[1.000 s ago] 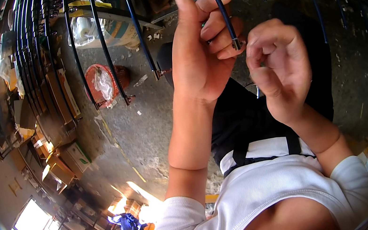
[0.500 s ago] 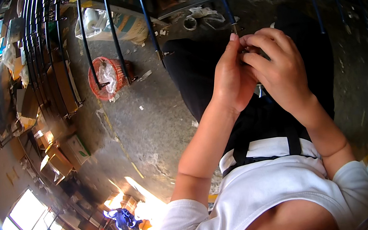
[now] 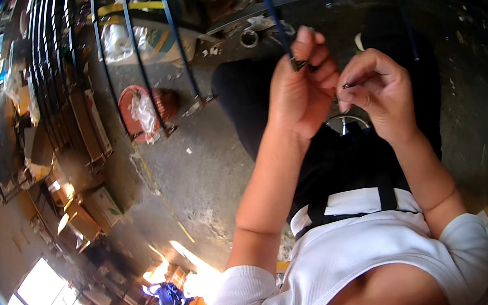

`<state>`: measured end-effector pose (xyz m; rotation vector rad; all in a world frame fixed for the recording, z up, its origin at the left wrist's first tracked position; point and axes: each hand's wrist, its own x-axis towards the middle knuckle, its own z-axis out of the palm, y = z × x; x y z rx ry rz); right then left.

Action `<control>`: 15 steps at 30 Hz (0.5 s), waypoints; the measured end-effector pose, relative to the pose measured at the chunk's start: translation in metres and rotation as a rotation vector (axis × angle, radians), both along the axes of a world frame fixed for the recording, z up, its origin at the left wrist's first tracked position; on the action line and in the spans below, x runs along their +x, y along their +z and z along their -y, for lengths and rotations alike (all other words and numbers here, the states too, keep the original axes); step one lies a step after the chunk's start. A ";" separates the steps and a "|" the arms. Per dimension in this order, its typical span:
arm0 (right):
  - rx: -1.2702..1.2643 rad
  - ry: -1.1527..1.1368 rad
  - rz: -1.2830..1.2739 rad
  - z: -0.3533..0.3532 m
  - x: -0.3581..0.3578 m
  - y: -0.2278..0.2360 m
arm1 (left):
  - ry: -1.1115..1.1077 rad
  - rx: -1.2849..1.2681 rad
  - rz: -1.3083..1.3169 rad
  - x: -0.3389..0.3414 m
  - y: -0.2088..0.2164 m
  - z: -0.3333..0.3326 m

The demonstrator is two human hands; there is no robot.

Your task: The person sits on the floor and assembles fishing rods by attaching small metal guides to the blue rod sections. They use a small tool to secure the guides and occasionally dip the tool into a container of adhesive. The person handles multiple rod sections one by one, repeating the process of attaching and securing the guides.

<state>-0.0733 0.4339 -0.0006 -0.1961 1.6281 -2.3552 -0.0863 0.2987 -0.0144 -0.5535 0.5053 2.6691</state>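
Observation:
A thin dark blue rod (image 3: 268, 7) hangs down in front of me, with a small metal clip-like end (image 3: 297, 64) at its bottom. My left hand (image 3: 301, 93) is at that end, palm turned up and fingers curled; what lies in the fingers is hidden. Close beside it on the right, my right hand (image 3: 379, 91) pinches a small dark piece (image 3: 347, 85) between thumb and fingers. Below the hands, a shiny round metal rim (image 3: 347, 118) shows between my thighs, partly covered.
More dark rods (image 3: 139, 61) hang in a row, several bunched at left. A red plastic basket (image 3: 170, 102) with clear plastic stands on the floor. Cardboard boxes (image 3: 100, 202) pile up at left, near a bright window (image 3: 40, 287). A tape-like ring (image 3: 249, 38) lies ahead.
My hands, together at the rod's end before, have moved apart. The right hand has come down with a small dark piece showing in its pinch. The hanging rods have shifted left and down in view.

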 end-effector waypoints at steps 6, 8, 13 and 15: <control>-0.357 0.048 0.037 0.013 -0.018 0.007 | -0.021 0.074 -0.274 -0.047 0.020 -0.001; -0.373 0.032 -0.003 0.015 -0.025 0.008 | -0.044 0.163 -0.346 -0.058 0.026 0.000; -0.493 0.036 0.020 0.019 -0.037 0.013 | -0.087 0.403 -0.466 -0.077 0.035 0.000; -0.465 -0.006 0.024 0.025 -0.037 0.020 | -0.072 0.397 -0.451 -0.077 0.037 0.000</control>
